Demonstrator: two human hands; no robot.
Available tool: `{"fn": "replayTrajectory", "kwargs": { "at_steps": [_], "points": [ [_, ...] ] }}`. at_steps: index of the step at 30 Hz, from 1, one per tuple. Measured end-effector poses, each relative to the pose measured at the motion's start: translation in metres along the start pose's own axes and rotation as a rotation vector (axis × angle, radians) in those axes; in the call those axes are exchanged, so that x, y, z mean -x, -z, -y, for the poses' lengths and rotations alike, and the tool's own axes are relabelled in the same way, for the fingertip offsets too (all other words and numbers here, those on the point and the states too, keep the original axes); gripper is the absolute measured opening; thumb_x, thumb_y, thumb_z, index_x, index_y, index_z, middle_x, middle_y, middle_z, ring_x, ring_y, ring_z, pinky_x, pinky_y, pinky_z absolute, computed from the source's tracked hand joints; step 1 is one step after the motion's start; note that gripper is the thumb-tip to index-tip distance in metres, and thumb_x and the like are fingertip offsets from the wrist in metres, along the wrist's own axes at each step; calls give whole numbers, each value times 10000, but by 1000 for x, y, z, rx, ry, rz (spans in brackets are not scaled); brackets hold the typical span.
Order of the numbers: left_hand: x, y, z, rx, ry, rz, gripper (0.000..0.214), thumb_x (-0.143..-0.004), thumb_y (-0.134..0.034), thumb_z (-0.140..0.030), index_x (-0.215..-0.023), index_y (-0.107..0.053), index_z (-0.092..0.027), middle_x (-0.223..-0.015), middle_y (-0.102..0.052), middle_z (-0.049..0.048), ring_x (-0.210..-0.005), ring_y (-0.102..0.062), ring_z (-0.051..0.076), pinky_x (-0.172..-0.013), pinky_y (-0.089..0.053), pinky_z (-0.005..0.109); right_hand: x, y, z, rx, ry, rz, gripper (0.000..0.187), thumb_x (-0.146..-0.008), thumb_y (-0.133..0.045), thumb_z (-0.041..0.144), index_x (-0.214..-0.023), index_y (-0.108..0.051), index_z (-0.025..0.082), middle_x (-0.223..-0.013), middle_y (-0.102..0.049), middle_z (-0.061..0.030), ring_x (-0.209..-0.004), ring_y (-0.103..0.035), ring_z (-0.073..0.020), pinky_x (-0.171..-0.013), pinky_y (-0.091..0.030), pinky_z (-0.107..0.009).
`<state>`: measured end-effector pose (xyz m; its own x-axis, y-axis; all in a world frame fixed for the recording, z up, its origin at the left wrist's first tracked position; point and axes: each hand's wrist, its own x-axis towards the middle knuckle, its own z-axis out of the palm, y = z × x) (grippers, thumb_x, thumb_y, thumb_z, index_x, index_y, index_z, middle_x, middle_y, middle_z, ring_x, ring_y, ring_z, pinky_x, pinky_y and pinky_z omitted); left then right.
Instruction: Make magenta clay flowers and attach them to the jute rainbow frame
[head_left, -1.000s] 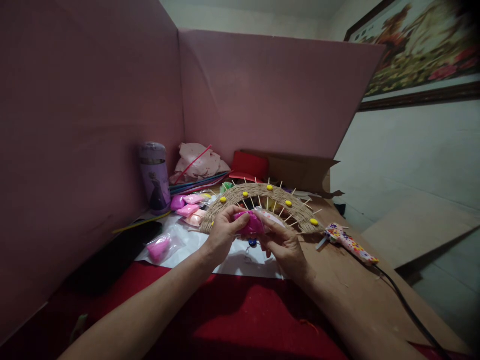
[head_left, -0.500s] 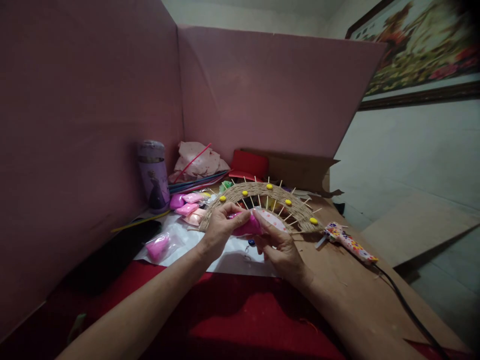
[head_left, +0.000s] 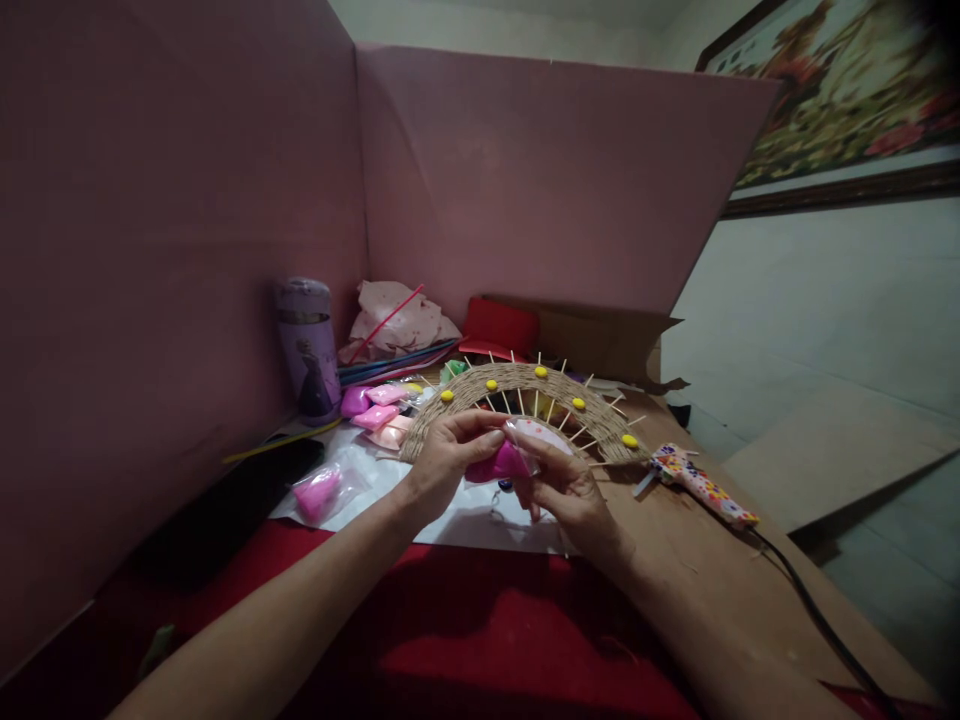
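Note:
Between my two hands is a small clear bag of magenta modelling clay [head_left: 498, 464]. My left hand [head_left: 448, 458] pinches its left side with thumb and fingers. At its upper right corner my right hand [head_left: 564, 490] grips the clear plastic. Just behind the hands stands an arch woven from brown twine [head_left: 510, 376], with thin sticks poking out along both edges and several yellow dots on its face. A white piece with pink spots [head_left: 541, 432] shows under the arch, partly hidden by my right hand.
Several clay packets [head_left: 379, 416] lie left of the arch, and another bagged pink lump [head_left: 318, 492] sits nearer. A purple bottle [head_left: 307, 350] stands by the pink partition. To the right, a flower-patterned glue gun [head_left: 701, 485] with a black cord rests on cardboard [head_left: 675, 560].
The bag of magenta clay has turned and dropped slightly, showing more of its lump and clear plastic edge. My fingers have shifted a little along its top.

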<state>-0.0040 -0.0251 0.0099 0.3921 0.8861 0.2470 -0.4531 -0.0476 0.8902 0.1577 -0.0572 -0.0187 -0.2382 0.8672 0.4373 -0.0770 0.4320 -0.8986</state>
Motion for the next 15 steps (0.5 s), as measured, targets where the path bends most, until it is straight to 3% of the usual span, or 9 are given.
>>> {"fn": "replayTrajectory", "kwargs": {
  "at_steps": [4, 10, 15],
  "points": [
    [0, -3, 0, -19, -23, -71, 248, -617, -763, -260, -841, -722, -162, -766, -686, 38, -630, -589, 104, -590, -448, 206, 0, 0, 0, 35, -20, -54, 490, -737, -593, 168, -1217, -576, 259, -621, -564, 31, -459, -446, -68, -419, -411, -197],
    [-1, -1, 1, -61, -82, -95, 247, -603, -776, -257, -828, -731, -168, -788, -693, 42, -670, -596, 117, -611, -456, 212, 2, -4, 1, 60, -37, 2, 594, -752, -586, 207, -1328, -454, 267, -566, -526, 45, -450, -419, -77, -416, -401, -204],
    [1, -3, 1, -32, -37, -58, 220, -582, -787, -253, -779, -732, -170, -722, -688, 29, -607, -587, 105, -576, -455, 212, 0, 4, -5, -29, -21, -20, 510, -709, -548, 131, -1196, -597, 276, -565, -567, 30, -453, -444, -86, -430, -417, -217]
  ]
}}
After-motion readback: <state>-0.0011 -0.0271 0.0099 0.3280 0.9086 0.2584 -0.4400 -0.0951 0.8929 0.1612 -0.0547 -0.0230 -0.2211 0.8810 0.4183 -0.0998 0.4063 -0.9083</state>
